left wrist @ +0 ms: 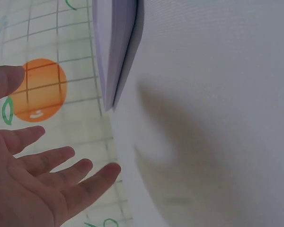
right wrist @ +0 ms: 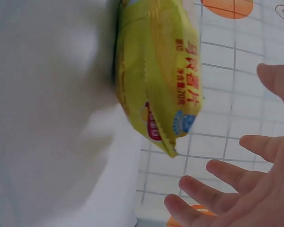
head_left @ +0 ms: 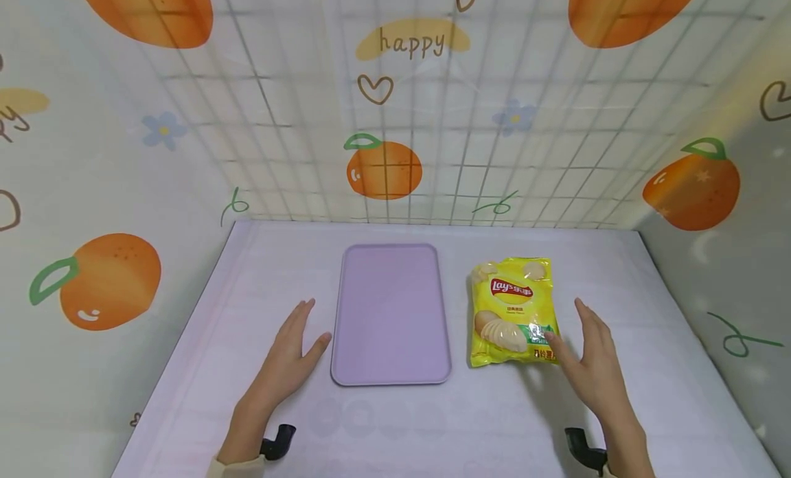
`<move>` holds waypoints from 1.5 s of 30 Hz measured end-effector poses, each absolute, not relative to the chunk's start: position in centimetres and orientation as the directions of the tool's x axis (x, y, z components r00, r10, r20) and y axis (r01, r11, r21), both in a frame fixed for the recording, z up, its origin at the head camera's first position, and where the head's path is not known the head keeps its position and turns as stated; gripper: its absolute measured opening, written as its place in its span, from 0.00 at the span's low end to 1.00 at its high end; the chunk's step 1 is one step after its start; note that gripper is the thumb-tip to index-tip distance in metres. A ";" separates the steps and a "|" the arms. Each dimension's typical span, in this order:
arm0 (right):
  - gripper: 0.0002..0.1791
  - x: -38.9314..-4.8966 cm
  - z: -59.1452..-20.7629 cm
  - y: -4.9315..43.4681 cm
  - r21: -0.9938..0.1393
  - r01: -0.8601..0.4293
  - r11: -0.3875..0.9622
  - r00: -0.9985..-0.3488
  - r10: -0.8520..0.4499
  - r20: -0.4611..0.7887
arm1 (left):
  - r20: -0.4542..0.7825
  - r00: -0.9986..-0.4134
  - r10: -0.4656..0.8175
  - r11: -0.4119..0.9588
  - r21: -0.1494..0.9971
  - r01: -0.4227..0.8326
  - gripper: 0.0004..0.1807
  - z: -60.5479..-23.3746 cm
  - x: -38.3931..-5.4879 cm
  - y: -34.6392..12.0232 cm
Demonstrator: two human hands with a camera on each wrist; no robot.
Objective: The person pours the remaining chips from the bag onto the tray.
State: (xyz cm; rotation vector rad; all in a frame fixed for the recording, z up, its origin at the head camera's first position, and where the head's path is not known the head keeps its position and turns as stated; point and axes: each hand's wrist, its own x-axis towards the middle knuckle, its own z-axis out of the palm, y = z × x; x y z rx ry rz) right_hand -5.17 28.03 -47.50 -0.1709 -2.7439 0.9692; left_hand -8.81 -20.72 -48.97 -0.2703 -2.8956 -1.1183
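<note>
A yellow bag of Lay's potato chips (head_left: 513, 310) lies face up on the white table, right of a flat purple tray (head_left: 392, 316). My right hand (head_left: 590, 365) hovers at the bag's lower right side, its thumb overlapping the bag's corner in the head view. In the right wrist view the fingers are spread and stand apart from the chip bag (right wrist: 156, 71). To the left of the tray is my left hand (head_left: 287, 358), fingers extended and holding nothing. The left wrist view shows the tray's edge (left wrist: 116, 52) beyond that hand (left wrist: 42, 179).
The white table (head_left: 278, 258) is bounded by a back wall sheet (head_left: 296, 155) printed with oranges and grid lines. Similar printed sheets stand at left and right. Black curved pieces (head_left: 278, 442) sit at both wrists.
</note>
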 end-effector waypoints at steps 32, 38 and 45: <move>0.45 -5.3 -48.8 28.2 -0.742 0.167 0.649 -0.979 0.201 -0.046 | -0.056 -0.983 0.173 0.588 0.807 0.057 0.39 -49.3 -8.9 -20.0; 0.47 -5.4 -48.8 28.4 -0.767 0.238 0.596 -0.971 0.178 -0.163 | -0.064 -0.981 0.182 0.592 0.804 0.057 0.39 -49.4 -8.9 -19.9; 0.51 -5.9 -49.2 28.6 -0.806 0.335 0.487 -0.942 0.148 -0.302 | -0.083 -0.982 0.171 0.593 0.804 0.035 0.39 -49.6 -9.0 -19.7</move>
